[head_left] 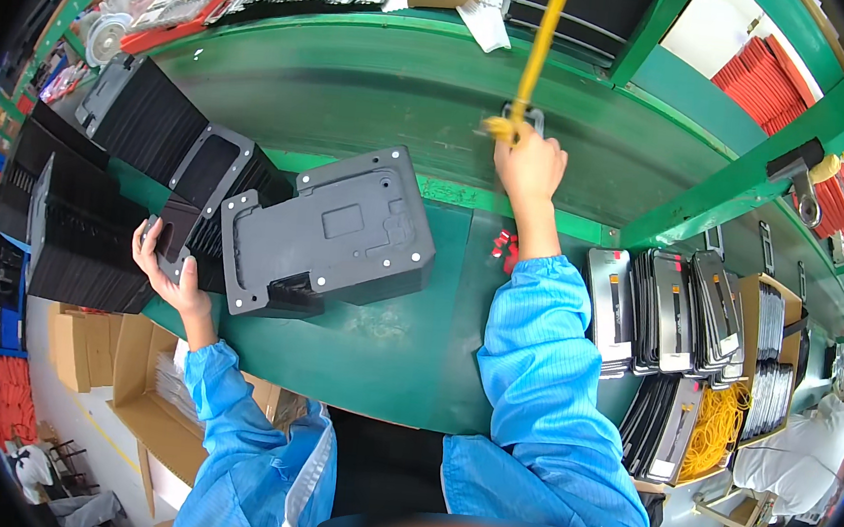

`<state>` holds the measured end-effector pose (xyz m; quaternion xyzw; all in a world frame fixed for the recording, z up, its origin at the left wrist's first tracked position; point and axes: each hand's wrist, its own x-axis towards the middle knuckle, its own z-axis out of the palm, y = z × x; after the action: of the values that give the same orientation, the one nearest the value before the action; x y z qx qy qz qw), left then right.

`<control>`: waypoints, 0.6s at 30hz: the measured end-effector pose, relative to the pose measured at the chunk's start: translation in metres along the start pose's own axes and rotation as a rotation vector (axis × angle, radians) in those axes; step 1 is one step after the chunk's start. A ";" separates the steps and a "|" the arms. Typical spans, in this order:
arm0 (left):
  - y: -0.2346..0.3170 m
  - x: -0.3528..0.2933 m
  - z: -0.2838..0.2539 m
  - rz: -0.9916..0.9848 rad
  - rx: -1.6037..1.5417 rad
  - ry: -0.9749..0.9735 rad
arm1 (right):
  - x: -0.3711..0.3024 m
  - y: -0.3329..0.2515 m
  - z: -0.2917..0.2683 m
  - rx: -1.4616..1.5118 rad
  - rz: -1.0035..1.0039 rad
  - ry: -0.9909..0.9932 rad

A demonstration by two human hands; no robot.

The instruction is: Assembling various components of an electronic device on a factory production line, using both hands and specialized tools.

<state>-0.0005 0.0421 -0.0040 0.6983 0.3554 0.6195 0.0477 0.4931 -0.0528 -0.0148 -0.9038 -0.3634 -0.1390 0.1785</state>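
The hands are well apart: at the frame's left, the left hand point(179, 290) has its thumb and fingers around the near end of a dark slotted piece point(177, 264) beside the grey block point(345, 222) on the green counter point(333, 361); at upper centre, the right hand point(531, 168) is closed at the lower end of a yellow cord point(538, 58), whether on the cord itself I cannot tell. Doing this well likely means steadying the piece lightly and guiding the cord smoothly, without a jerk, clear of the block.
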 end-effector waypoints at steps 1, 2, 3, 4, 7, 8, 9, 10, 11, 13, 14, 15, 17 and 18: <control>0.001 0.000 0.000 -0.003 0.005 -0.001 | -0.001 -0.001 0.003 0.098 -0.054 0.015; 0.001 0.000 0.001 -0.004 0.005 0.002 | -0.001 -0.001 0.008 0.197 -0.108 0.030; 0.001 0.000 0.001 0.005 0.005 0.000 | -0.002 -0.002 0.010 0.296 -0.163 0.044; 0.001 0.000 0.001 0.014 0.008 0.000 | -0.002 -0.003 0.014 0.298 -0.171 0.043; 0.001 0.000 0.001 0.018 0.024 0.004 | -0.006 0.001 0.020 0.160 -0.198 0.142; 0.001 0.000 0.001 0.016 0.029 0.001 | -0.006 0.003 0.021 0.164 -0.206 0.143; 0.002 0.000 0.001 0.012 0.035 -0.002 | -0.006 0.005 0.021 0.135 -0.200 0.125; 0.002 0.000 0.001 0.011 0.041 0.004 | -0.005 0.008 0.022 0.106 -0.195 0.107; 0.003 0.000 0.001 0.007 0.033 0.004 | -0.003 0.011 0.023 0.076 -0.188 0.091; 0.004 0.000 0.002 -0.001 0.016 0.004 | 0.000 0.019 0.030 0.116 -0.236 0.112; 0.004 0.000 0.001 -0.001 0.020 0.008 | 0.000 0.020 0.030 0.154 -0.277 0.128; 0.005 0.000 0.000 -0.008 0.022 0.009 | 0.001 0.020 0.030 0.191 -0.318 0.145; 0.005 0.001 0.000 -0.020 0.025 0.010 | 0.000 0.019 0.031 0.173 -0.298 0.120; 0.006 0.002 0.001 -0.019 0.027 0.013 | 0.000 0.020 0.031 0.153 -0.273 0.094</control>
<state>0.0029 0.0387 0.0002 0.6914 0.3706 0.6188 0.0419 0.5106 -0.0526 -0.0472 -0.8223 -0.4835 -0.1762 0.2429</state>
